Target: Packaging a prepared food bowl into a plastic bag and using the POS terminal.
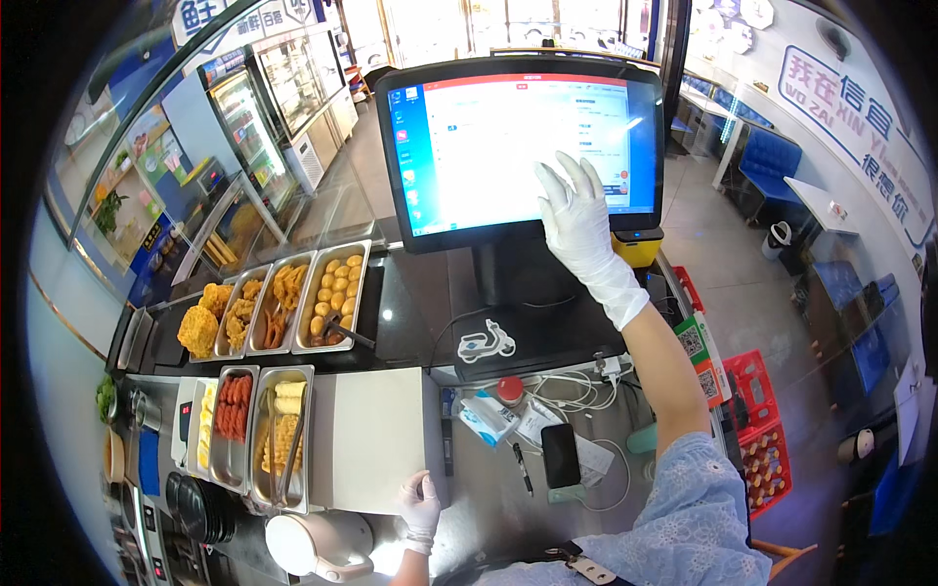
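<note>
My right hand (575,220), in a thin white glove, is raised in front of a touchscreen monitor (476,161). Its fingers are spread and hold nothing; whether a fingertip touches the glass cannot be told. The lit screen shows a white window with a red bar, over a blue desktop with icons. My left hand (420,509), gloved too, is low at the front corner of a large white box (377,432). Its fingers are curled in, and nothing shows in them. A white electric kettle (315,546) stands just left of it.
Metal trays hold brown eggs (338,289), fried chicken (198,331), red sausages (234,410) and, with tongs (292,454), yellow rolls. Right of the box lie a smartphone (560,455), a pen (523,469) and white cables (579,388). Red crates (766,469) stand at right.
</note>
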Tool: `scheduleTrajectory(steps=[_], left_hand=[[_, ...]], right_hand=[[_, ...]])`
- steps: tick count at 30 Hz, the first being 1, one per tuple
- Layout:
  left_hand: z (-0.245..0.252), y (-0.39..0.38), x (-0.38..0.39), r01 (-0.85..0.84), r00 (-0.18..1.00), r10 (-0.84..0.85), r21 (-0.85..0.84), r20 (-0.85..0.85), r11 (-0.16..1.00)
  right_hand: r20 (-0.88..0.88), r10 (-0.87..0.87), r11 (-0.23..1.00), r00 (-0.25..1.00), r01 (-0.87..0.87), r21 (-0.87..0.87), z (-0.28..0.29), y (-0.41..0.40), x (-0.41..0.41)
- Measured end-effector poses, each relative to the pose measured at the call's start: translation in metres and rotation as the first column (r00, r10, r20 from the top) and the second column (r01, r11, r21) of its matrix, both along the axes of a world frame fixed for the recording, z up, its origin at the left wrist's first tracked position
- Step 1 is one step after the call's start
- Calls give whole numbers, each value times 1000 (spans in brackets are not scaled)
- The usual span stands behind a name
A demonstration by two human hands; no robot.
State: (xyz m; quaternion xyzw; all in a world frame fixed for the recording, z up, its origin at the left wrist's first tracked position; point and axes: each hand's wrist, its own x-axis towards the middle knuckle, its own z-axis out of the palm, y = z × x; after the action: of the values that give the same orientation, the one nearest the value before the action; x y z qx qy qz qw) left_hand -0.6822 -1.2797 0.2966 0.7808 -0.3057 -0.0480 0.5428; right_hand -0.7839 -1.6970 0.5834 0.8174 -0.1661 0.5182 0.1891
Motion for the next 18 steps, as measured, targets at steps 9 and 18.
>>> scheduleTrajectory(steps=[9,18], left_hand=[[5,1,-1,-14,1000,13,61,8,998],[0,3,1,-12,1000,13,94,-14,996]], right_hand=[[-18,42,999,999,-42,-18,-19,6,-9],[133,-147,988,980,141,54,40,-20,-21]])
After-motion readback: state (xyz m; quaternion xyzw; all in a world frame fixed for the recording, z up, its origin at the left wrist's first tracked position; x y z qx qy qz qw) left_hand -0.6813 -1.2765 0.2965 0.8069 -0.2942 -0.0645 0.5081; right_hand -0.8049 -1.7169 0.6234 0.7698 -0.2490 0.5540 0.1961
